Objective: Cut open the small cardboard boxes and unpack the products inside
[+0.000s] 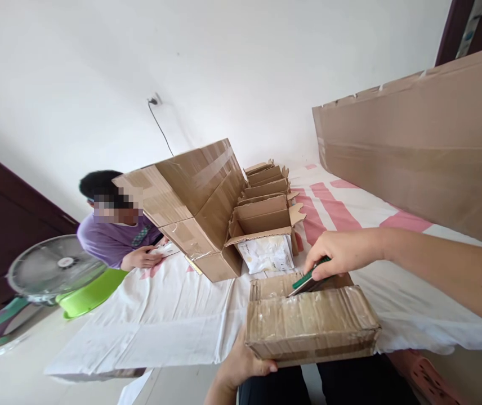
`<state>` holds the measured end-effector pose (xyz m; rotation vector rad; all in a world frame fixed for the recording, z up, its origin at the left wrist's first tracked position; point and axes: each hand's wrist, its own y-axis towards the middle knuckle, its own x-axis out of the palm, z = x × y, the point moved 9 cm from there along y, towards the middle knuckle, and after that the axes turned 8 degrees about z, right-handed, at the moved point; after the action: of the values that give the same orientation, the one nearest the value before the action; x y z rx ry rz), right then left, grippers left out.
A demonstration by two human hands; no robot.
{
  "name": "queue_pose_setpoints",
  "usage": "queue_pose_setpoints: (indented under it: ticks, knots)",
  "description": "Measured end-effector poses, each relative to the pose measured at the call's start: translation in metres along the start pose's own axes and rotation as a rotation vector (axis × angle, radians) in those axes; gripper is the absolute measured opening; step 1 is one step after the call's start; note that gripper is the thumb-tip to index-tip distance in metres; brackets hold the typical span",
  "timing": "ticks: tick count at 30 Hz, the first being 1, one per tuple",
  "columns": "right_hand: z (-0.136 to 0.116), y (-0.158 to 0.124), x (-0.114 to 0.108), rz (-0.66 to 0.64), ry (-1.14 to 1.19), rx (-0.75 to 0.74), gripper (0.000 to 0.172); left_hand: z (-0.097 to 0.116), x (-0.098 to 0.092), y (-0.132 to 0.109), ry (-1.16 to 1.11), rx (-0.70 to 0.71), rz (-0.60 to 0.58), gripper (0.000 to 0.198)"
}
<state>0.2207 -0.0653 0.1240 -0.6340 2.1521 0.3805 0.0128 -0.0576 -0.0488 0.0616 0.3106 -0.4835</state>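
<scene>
White wall [262, 67], cloth-covered white-and-pink table [139, 337]; brown rectangular cardboard box [312, 320] at near edge, just under right hand [329, 257] pinching green-and-metal cutter [307, 279]; left hand [243, 360] clasps box's lower-left corner.

On my feed, I had the bare right forearm [443, 275] stretched in from the right edge, its right hand [327, 259] curled in a grip, knuckles uppermost. My left hand [243, 360] sat lower, partly hidden, thumb [267, 367] extended sideways, above dark-clad legs [272, 387].
</scene>
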Motion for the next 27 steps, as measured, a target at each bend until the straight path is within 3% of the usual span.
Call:
queue_pose_setpoints:
  ticks: [3,7,11,13,15,16,17,18,22,25,27]
  knots:
    - [0.016,-0.021,-0.013,-0.083,0.092,0.104,0.023,-0.013,-0.004,0.001,0.031,0.006,0.014,0.111]
    - [0.034,-0.054,-0.037,-0.097,0.201,0.18,0.019,-0.021,-0.012,0.002,0.046,0.007,0.077,0.113]
    - [0.053,-0.09,-0.032,-0.112,0.201,0.17,0.052,-0.016,-0.01,0.002,0.025,-0.002,0.065,0.114]
    - [0.067,-0.104,-0.03,0.071,0.13,0.148,0.068,-0.012,-0.01,0.002,0.033,0.016,0.074,0.114]
    - [0.085,-0.124,-0.051,0.522,0.001,0.172,0.087,-0.013,-0.009,0.001,0.044,0.017,0.077,0.113]
    - [0.091,-0.136,-0.058,0.692,-0.06,0.183,0.092,-0.015,-0.008,0.0,0.045,0.007,0.071,0.112]
    - [0.097,-0.145,-0.06,0.775,-0.096,0.185,0.092,-0.017,-0.006,0.0,0.039,-0.005,0.07,0.111]
    - [0.103,-0.148,-0.059,0.774,-0.104,0.176,0.088,-0.02,-0.006,-0.001,0.025,-0.016,0.078,0.109]
    - [0.132,-0.145,-0.035,0.468,-0.022,0.139,0.039,-0.025,-0.01,-0.004,-0.054,-0.03,0.177,0.104]
    - [0.164,-0.154,-0.019,0.588,-0.141,0.204,0.024,-0.028,-0.012,-0.003,-0.065,-0.033,0.202,0.102]
    - [0.184,-0.157,0.005,0.596,-0.273,0.267,0.025,-0.029,-0.011,-0.002,-0.079,-0.03,0.183,0.102]
